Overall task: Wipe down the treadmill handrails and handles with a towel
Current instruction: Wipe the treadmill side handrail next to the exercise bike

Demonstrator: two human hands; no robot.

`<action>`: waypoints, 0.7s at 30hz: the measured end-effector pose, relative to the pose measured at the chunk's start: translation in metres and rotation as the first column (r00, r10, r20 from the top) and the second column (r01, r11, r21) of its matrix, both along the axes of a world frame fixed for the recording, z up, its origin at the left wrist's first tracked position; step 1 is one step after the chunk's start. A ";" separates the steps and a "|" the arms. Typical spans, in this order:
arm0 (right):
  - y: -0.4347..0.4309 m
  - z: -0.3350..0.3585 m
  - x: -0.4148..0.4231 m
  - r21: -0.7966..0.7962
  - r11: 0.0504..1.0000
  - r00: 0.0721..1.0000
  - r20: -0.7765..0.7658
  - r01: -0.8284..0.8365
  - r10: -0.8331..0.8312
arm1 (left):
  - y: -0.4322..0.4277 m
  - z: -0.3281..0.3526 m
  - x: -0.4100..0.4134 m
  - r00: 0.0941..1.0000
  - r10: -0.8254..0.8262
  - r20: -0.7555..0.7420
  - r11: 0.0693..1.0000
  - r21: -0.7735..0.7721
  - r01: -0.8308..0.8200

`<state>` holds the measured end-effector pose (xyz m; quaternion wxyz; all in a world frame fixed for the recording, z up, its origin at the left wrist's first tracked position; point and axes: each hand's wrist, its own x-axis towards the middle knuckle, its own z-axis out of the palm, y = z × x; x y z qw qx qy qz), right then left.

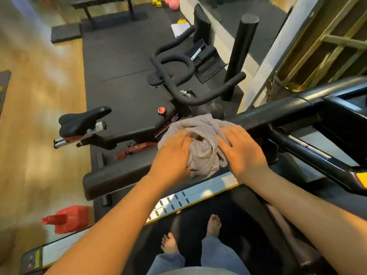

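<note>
On treadmill handrail [264, 118], near its end: grey towel [202, 143] bunched over rail, left hand [172, 155] and right hand [242, 149] each in closed grip on cloth; best wrap towel fully round rail, press evenly, slide toward console

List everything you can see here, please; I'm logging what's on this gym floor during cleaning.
towel: one, grey, bunched on the treadmill handrail under both hands
handrail: one, black, running from lower left to upper right
treadmill side rail: one, silver with yellow edge, beside the belt
exercise bike: one, black with red parts, left of the treadmill
bike saddle: one, black
red knob: one, on the bike frame
red bag: one, on the floor at lower left
bench: one, black, far top
kettlebells: pink and yellow, far top, count unclear
left hand: on the towel
right hand: on the towel
bare feet: two, on the belt
</note>
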<state>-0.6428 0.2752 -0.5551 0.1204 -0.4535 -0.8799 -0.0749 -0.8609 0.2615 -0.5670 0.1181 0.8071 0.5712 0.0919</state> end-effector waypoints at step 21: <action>-0.056 -0.017 -0.123 -0.153 0.972 0.981 0.040 -0.180 0.188 | -0.072 0.008 -0.112 0.983 0.179 -0.042 0.973 -0.142 -0.183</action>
